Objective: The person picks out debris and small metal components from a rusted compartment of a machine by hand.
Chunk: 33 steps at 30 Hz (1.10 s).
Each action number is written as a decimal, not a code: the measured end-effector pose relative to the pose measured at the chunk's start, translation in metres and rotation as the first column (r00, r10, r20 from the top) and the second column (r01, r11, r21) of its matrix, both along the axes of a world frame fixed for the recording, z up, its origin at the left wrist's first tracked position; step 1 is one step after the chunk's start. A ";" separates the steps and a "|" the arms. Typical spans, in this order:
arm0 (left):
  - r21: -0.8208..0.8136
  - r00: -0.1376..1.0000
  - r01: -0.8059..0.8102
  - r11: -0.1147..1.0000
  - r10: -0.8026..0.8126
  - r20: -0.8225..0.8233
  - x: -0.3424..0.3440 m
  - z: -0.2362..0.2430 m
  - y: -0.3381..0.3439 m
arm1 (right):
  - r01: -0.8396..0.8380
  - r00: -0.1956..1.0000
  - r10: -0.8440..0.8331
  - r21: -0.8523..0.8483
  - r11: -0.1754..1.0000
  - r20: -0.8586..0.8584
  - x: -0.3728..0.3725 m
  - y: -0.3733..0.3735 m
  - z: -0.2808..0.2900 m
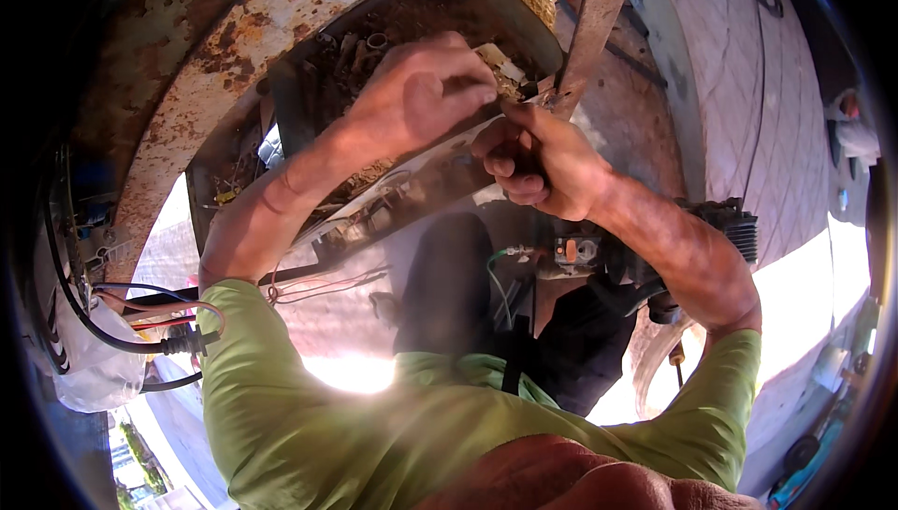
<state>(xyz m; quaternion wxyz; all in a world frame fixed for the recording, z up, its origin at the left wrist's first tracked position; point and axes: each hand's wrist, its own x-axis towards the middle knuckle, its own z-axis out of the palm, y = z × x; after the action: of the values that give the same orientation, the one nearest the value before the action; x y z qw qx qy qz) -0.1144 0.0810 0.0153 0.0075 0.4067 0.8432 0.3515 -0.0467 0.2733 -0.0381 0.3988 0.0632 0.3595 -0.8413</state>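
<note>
My left hand [421, 89] reaches over a dark metal drawer [510, 5] full of small loose hardware and debris. Its thumb and forefinger are pinched together near the drawer's front right corner. Close beside them, my right hand [557, 159] has its thumb against its forefinger and the other fingers curled in. The fingertips of the two hands nearly meet; whatever lies between them is too small or too hidden to name. A pale, chip-like piece [500, 63] lies in the drawer just beyond my left fingers.
A rusty curved metal frame [201, 80] spans the upper left, and a rusty bar [601, 19] stands right of the drawer. Below my right forearm sits a finned machine [732, 229] with a boxy fitting [575, 251]. Cables [140, 346] and a clear plastic bag [98, 365] hang at left.
</note>
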 end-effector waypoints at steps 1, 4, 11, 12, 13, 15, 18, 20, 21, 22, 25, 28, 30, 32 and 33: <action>0.011 0.995 -0.077 0.997 0.076 0.058 -0.012 -0.001 0.000 | -0.009 1.000 0.010 0.033 0.999 -0.013 0.001 0.000 0.000; -0.170 0.974 -0.173 0.970 0.143 -0.175 -0.065 -0.018 -0.001 | -0.040 0.999 0.041 0.037 0.999 -0.028 0.002 -0.002 -0.001; -0.504 0.943 -0.329 0.798 0.254 -0.215 -0.119 -0.046 0.040 | -0.019 0.997 0.027 0.103 0.995 -0.075 0.000 -0.002 -0.003; -0.507 0.948 -0.312 0.804 0.231 -0.217 -0.122 -0.051 0.039 | -0.024 0.996 0.034 0.115 0.993 -0.085 0.000 -0.002 -0.003; -0.510 0.953 -0.296 0.808 0.210 -0.219 -0.126 -0.055 0.037 | -0.030 0.994 0.043 0.127 0.991 -0.096 0.000 -0.002 -0.004; -0.440 0.958 -0.257 0.861 0.169 -0.230 -0.119 -0.052 0.036 | -0.020 0.994 0.034 0.137 0.990 -0.100 0.000 -0.001 -0.004; -0.196 0.952 -0.118 0.973 0.167 0.255 -0.118 -0.041 0.021 | -0.017 0.994 0.031 0.129 0.992 -0.108 0.000 -0.001 -0.004; 0.082 0.789 -0.070 0.994 0.005 0.614 -0.115 -0.031 0.010 | -0.011 0.995 0.023 0.125 0.992 -0.096 0.000 -0.001 -0.003; 0.230 0.692 -0.066 0.971 -0.122 0.712 -0.105 -0.024 0.005 | -0.006 0.996 0.017 0.123 0.992 -0.082 0.000 -0.001 -0.002; 0.372 0.579 -0.084 0.924 -0.259 0.773 -0.095 -0.017 0.001 | -0.002 0.998 0.011 0.122 0.993 -0.068 0.000 -0.001 -0.001; 0.508 0.543 0.016 0.861 -0.434 0.719 -0.070 -0.002 -0.006 | 0.003 0.999 0.002 0.122 0.993 -0.045 0.000 -0.002 0.001; 0.554 0.537 0.030 0.832 -0.481 0.693 -0.052 0.004 -0.008 | 0.019 0.999 -0.011 0.159 0.987 -0.052 0.001 -0.003 0.004; 0.622 0.510 0.053 0.781 -0.557 0.656 -0.051 -0.002 -0.008 | 0.044 0.995 -0.033 0.116 0.992 -0.092 -0.001 -0.001 -0.002; 0.636 0.547 0.089 0.767 -0.571 0.612 -0.050 -0.007 -0.009 | 0.078 0.991 -0.069 0.073 0.994 -0.117 -0.002 -0.001 -0.003; 0.615 0.598 0.114 0.781 -0.548 0.585 -0.049 -0.009 -0.009 | 0.099 0.988 -0.092 0.051 0.994 -0.122 -0.001 -0.001 0.001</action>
<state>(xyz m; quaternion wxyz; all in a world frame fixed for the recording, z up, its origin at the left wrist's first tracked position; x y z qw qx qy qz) -0.1631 0.0721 0.0058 0.3064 0.3702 0.5426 0.6890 -0.0476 0.2728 -0.0367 0.3340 0.0409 0.4030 -0.8511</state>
